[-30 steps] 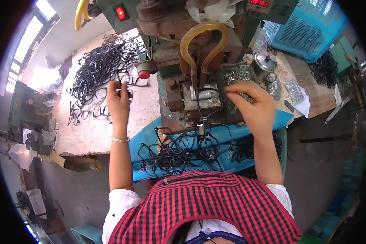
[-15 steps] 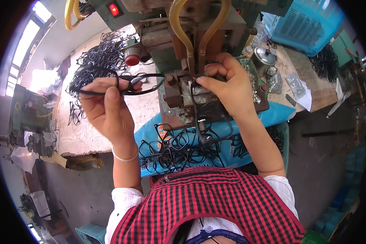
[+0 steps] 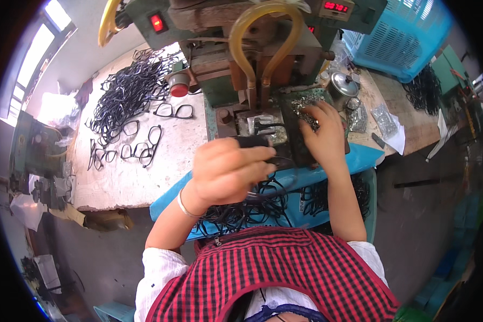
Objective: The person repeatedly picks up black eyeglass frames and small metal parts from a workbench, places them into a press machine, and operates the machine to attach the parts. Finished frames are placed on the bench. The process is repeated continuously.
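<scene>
Room over table (image 3: 112,185), near left. Blocked: far left by frame pile (image 3: 126,88), far centre by tube (image 3: 235,44), near centre by left hand (image 3: 225,170), right by right hand (image 3: 326,133).

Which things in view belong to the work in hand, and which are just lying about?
Likely part of the work:
blurred black eyeglass frame in the left hand
small metal pieces by the right hand
green machine
piled black frames

Seemingly just lying about:
blue crate
silver lidded pot
white paper
</scene>
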{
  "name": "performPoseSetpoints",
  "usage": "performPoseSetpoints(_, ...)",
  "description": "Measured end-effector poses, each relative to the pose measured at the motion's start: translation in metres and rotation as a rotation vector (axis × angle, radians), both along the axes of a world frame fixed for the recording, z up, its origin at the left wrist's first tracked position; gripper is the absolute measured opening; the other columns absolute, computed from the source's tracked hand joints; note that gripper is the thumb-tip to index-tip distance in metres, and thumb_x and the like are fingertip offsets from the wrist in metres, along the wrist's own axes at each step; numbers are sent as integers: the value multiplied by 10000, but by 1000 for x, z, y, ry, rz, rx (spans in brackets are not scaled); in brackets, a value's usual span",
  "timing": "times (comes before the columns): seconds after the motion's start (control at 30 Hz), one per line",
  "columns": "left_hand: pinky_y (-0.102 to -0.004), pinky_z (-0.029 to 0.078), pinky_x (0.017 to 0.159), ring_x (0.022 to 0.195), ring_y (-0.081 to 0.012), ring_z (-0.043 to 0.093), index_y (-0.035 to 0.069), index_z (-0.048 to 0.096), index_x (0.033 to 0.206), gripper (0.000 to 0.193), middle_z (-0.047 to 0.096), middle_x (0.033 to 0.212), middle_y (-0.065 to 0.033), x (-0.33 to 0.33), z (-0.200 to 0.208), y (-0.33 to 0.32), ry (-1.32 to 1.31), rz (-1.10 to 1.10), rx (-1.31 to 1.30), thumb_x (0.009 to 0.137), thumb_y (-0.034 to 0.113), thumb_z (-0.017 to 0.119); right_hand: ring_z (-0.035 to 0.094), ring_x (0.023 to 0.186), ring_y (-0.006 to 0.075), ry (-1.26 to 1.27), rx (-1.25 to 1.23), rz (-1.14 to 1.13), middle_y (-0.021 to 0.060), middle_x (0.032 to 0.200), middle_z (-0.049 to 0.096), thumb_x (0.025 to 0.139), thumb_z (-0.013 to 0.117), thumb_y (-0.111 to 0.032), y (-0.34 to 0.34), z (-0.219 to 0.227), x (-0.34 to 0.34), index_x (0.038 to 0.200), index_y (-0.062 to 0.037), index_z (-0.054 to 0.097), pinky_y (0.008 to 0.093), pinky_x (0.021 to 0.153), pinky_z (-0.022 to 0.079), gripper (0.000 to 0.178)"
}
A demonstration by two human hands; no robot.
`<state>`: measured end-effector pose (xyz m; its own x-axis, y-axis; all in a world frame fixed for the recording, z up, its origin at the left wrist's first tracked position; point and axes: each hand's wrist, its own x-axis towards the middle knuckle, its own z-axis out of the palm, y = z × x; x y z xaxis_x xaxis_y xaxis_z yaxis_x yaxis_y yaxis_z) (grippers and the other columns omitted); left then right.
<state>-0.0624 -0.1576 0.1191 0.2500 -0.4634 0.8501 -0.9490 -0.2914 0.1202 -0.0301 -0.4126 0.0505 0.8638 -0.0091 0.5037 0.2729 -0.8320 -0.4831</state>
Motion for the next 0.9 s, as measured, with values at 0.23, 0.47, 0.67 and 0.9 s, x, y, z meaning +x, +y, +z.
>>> performPoseSetpoints(0.23,-332,618,732,689,-158,622,88,607,908,271,737,1020,-68,11,-25,-11,-261,0,38,752,110,828,529,1329,399,-70,-55,-95,227,1264,654,776,805,-152,-32,-50,7,914,-81,775,495,1082,441,159)
performPoseSetpoints(0.47,-418,603,893,1020,-291,736,72,681,990,256,754,1089,-81,-15,-37,-7,87,49,18,764,60,801,676,1116,342,-104,10,-146,167,1102,735,891,698,-97,-27,-49,8,1016,-62,784,428,980,521,156)
performPoseSetpoints(0.67,-431,465,1046,1190,-349,637,42,701,1164,313,705,1239,-135,-20,-36,120,-11,912,-201,856,0,741,688,983,320,-66,259,-106,135,985,735,884,707,-58,-25,-30,-6,970,-51,772,396,867,527,108)
performPoseSetpoints(0.9,-548,292,1200,1365,-468,467,252,661,1341,678,362,1637,-153,8,-112,287,629,1549,661,732,-46,641,683,904,204,-40,368,-64,89,966,728,876,729,-42,-18,-29,7,988,-29,762,315,821,520,117)
